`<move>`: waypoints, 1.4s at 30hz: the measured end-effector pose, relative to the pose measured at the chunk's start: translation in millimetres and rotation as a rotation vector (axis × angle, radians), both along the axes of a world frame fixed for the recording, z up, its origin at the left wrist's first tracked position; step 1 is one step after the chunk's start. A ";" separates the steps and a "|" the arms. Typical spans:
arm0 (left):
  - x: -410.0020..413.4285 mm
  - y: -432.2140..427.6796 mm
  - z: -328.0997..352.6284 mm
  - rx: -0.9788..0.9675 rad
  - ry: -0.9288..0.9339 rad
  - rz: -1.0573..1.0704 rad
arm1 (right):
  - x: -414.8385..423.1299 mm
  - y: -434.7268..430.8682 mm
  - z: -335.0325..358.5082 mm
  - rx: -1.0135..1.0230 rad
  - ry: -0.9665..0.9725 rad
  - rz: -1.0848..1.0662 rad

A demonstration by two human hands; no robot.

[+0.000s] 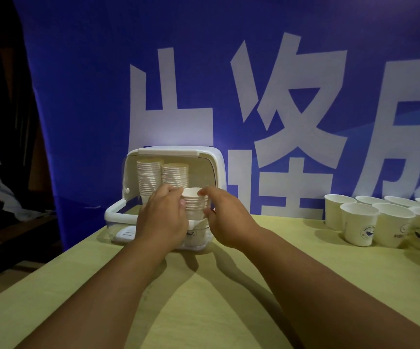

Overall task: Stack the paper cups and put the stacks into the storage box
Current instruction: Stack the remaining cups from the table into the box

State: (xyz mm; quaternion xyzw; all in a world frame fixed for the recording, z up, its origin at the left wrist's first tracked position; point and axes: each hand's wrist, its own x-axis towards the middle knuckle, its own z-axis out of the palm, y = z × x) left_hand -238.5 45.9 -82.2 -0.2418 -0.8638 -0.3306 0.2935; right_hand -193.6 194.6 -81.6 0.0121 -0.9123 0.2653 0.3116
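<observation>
A white storage box [118,212] with its lid [168,151] raised stands at the back of the table. Two tall stacks of paper cups stand inside it, one on the left [148,176] and one beside it [175,175]. In front of them a shorter stack of cups [194,205] sits upright in the box's front part. My left hand [162,217] grips this stack from the left, fingers curled at its rim. My right hand [225,217] holds it from the right, thumb and fingertips at its side. The stack's lower half shows through the clear front wall.
Several loose white paper cups [359,226] with a round logo stand at the right on the yellow-green table [203,298]. A blue banner with large white characters [279,96] hangs right behind the box. Dark floor and clutter lie past the table's left edge.
</observation>
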 end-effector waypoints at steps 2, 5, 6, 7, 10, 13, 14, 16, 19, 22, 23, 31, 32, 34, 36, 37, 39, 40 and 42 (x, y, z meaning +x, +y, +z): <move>1.0 0.0 0.1 0.027 0.030 -0.011 | 0.9 3.4 -1.0 -0.029 0.036 -0.022; 6.6 2.6 4.6 0.079 0.098 -0.028 | 5.9 14.6 3.6 -0.083 0.109 -0.104; 10.2 4.2 6.8 0.095 0.136 -0.041 | 8.8 20.3 6.4 -0.101 0.127 -0.135; 14.6 6.1 9.8 0.103 0.178 -0.065 | 12.4 27.2 9.9 -0.114 0.143 -0.169; 34.5 16.6 16.9 0.089 0.244 -0.189 | 28.8 52.0 19.0 -0.133 0.170 -0.275; 56.5 39.4 16.8 0.018 0.215 -0.259 | 54.0 80.7 21.4 -0.139 0.171 -0.356; 61.7 50.1 14.8 -0.013 0.188 -0.280 | 64.4 90.9 20.9 -0.130 0.171 -0.385; 69.8 71.3 10.8 -0.066 0.107 -0.333 | 86.8 115.1 18.4 -0.114 0.172 -0.451; 80.8 102.3 8.0 -0.081 -0.010 -0.382 | 120.8 155.4 8.4 -0.121 0.156 -0.555; 95.8 143.2 4.6 -0.087 -0.153 -0.437 | 147.4 191.6 -11.6 -0.136 0.191 -0.689; 101.1 158.9 2.3 -0.103 -0.191 -0.443 | 153.2 201.1 -19.2 -0.136 0.193 -0.723; 137.5 279.9 -24.9 -0.144 -0.389 -0.579 | 156.5 229.8 -45.1 -0.171 0.116 -0.798; 136.9 288.5 -28.0 -0.153 -0.363 -0.567 | 154.9 231.9 -47.2 -0.164 0.077 -0.805; 132.8 297.4 -34.7 -0.163 -0.324 -0.553 | 151.2 234.7 -49.2 -0.183 0.063 -0.830; 125.1 299.5 -42.2 -0.144 -0.317 -0.525 | 148.5 236.2 -49.4 -0.193 0.099 -0.850; 121.3 298.4 -44.8 -0.110 -0.321 -0.499 | 147.5 235.9 -49.2 -0.208 0.111 -0.853; 115.1 293.0 -48.9 -0.054 -0.299 -0.437 | 146.7 235.9 -49.1 -0.264 0.112 -0.860; 113.2 290.3 -51.3 -0.035 -0.284 -0.414 | 146.6 236.6 -49.1 -0.297 0.109 -0.865; 112.3 285.8 -54.0 0.017 -0.267 -0.394 | 148.3 236.9 -46.6 -0.373 0.136 -0.860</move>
